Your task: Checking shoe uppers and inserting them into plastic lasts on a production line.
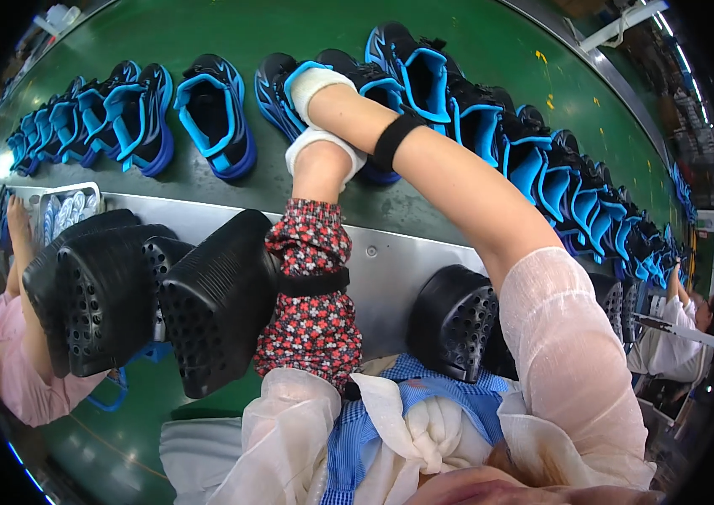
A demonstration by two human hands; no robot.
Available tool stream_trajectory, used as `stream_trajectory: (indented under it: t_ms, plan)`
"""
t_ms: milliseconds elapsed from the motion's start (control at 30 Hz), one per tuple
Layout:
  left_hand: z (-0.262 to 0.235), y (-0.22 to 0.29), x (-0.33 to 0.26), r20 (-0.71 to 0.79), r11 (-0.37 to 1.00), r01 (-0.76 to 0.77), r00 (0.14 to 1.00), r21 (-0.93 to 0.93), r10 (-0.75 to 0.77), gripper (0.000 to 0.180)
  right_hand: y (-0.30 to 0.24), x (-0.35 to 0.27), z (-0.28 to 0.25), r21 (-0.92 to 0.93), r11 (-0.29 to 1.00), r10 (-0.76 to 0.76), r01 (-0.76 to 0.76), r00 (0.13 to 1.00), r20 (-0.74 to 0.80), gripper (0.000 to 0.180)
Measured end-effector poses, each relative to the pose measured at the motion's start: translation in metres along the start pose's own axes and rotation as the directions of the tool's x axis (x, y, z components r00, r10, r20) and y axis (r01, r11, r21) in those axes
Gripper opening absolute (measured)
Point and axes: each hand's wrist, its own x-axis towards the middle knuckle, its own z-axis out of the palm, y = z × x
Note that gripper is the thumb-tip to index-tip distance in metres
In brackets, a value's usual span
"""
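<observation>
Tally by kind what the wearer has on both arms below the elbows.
White gloves: 2
Black bands: 2
Floral sleeve: 1
Total: 5

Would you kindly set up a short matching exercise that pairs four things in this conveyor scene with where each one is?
Things:
1. left hand
2. right hand
3. black perforated moulds
4. metal tray of pale insoles

Places:
A. at the far left end of the metal ledge
B. hanging along the near metal ledge, below the belt
C. in a white glove, lower of the two, above a red floral sleeve
D. in a white glove, reaching into a blue and black shoe on the green belt

Pairs: 1-C, 2-D, 3-B, 4-A
</observation>
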Motion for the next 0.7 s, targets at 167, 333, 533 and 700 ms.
stream_trajectory:
  t_ms: [167, 333, 533, 700]
  plan:
    - [0.012, -0.007, 0.013, -0.230, 0.955, -0.072, 0.963, 0.289, 0.142, 0.047, -0.002, -0.027, -0.019, 0.101, 0.995, 0.000, -0.003, 1.000, 0.031, 0.036]
    - [0.016, -0.010, 0.006, -0.323, 0.986, 0.120, 0.943, 0.115, -0.077, 0.046, 0.016, -0.136, -0.044, 0.111, 0.987, -0.118, 0.116, 0.993, 0.006, 0.047]
    - [0.024, 0.014, -0.031, -0.692, 0.946, 0.253, 0.647, -0.202, -0.320, 0.050, 0.120, -0.353, -0.040, 0.142, 0.985, -0.041, 0.098, 0.932, -0.359, 0.042]
    - [0.048, 0.019, -0.052, -0.939, 0.994, 0.070, 0.327, -0.087, -0.105, 0.052, 0.139, -0.471, 0.012, 0.202, 0.966, 0.231, -0.163, 0.897, -0.377, 0.042]
